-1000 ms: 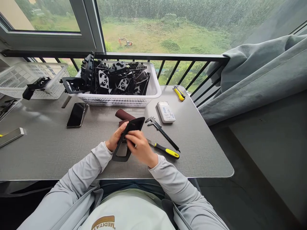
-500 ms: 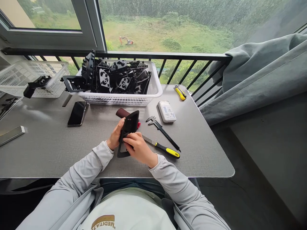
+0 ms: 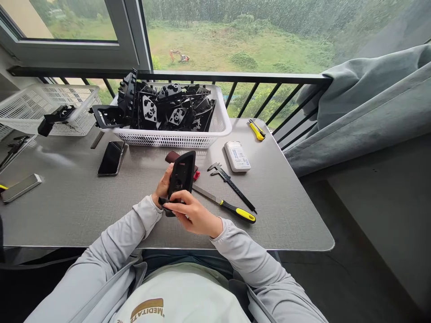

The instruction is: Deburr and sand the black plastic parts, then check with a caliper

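Observation:
Above the middle of the table I hold a black plastic trim panel (image 3: 182,172) upright, its recessed face partly toward me. My left hand (image 3: 164,185) is closed on the panel's left edge. Fingers pinched, my right hand (image 3: 194,211) grips a small black plastic piece (image 3: 164,201) in front of the panel's lower part. Whether that piece is joined to the panel is hidden by the fingers. Just behind the panel lie a dark red strip (image 3: 171,156) and a small red item (image 3: 196,176). A file with a black and yellow handle (image 3: 240,213) lies to the right.
A white basket (image 3: 168,140) full of black plastic parts stands at the back. Another white basket (image 3: 79,96) is at left. A phone (image 3: 111,158), metal bar (image 3: 23,187), caliper (image 3: 232,186), white box (image 3: 237,157) and yellow cutter (image 3: 257,130) lie around the hands.
The panel has turned to show more of its recessed face. My right hand has drawn the small black piece left and down, to the panel's lower left. The view has shifted slightly.

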Demonstrator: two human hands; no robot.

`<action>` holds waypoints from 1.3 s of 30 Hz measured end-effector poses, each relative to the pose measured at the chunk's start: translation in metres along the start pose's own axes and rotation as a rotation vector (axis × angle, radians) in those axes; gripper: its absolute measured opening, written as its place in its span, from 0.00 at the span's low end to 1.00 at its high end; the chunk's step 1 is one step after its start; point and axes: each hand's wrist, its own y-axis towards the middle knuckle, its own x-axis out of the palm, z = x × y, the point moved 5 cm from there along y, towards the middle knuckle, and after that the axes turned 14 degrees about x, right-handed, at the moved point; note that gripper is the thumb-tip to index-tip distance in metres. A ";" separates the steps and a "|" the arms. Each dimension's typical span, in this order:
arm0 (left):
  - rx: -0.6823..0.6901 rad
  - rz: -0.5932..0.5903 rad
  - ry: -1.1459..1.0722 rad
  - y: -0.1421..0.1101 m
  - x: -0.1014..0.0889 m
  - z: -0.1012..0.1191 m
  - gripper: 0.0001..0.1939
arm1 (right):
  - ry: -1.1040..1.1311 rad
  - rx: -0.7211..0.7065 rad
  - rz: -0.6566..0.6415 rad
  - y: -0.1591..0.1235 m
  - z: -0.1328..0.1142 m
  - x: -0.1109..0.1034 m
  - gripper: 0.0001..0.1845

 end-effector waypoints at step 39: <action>0.278 -0.082 0.111 0.000 0.002 0.010 0.29 | -0.059 0.186 0.394 0.002 0.024 -0.029 0.14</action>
